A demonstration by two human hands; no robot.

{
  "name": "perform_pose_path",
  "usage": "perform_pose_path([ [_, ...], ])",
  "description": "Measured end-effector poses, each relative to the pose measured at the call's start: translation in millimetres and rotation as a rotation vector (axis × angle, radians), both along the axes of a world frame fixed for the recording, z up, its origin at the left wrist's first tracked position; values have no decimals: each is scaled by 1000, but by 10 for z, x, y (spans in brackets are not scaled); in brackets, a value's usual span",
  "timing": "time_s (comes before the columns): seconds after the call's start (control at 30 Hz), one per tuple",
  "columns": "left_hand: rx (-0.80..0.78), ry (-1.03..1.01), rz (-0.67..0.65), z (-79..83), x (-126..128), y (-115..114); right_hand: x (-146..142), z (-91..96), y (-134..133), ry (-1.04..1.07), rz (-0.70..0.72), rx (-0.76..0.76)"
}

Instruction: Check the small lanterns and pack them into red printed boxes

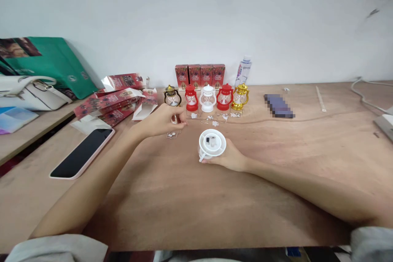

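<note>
My right hand (231, 156) is wrapped round a small white lantern (220, 142), tipped so that its round base faces me. A black switch and a small recess show in the base, and a white tab sticks out at its lower left. Further back on the left, my left hand (162, 120) is closed, thumb and fingers curled towards each other; what they hold, if anything, I cannot make out. Small flat pieces with thin outlines (173, 135) lie just below it. Behind stand bronze (172, 97), red (192, 98), white (208, 99) and gold (240, 97) lanterns in a row.
Several red boxes (200, 77) and a bottle (243, 71) stand against the wall. Opened red packaging (113, 102) is heaped at left, near a phone (82, 153). A white handbag (33, 94) and green bag (61, 65) sit further left. A pixelated dark object (278, 105) lies right.
</note>
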State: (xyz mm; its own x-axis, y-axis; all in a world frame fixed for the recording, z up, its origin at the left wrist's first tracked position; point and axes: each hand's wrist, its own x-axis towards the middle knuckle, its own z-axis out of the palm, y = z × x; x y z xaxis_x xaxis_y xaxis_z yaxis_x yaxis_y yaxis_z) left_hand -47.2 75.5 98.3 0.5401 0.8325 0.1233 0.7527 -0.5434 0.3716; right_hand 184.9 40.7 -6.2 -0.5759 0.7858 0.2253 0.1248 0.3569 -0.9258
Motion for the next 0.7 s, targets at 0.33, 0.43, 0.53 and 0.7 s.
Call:
perform_pose_path([
  [0.33, 45, -317, -299, 200, 417, -603, -1, -42, -40, -52, -71, 155],
  [0.43, 126, -272, -345, 168, 462, -623, -3, -56, -44, -68, -70, 166],
  [0.53, 197, -223, -322, 180, 473, -656, -9, -43, -51, -91, -94, 140],
  [0.7, 269, -137, -262, 189, 473, -727, -16, -18, -66, -83, -152, 109],
])
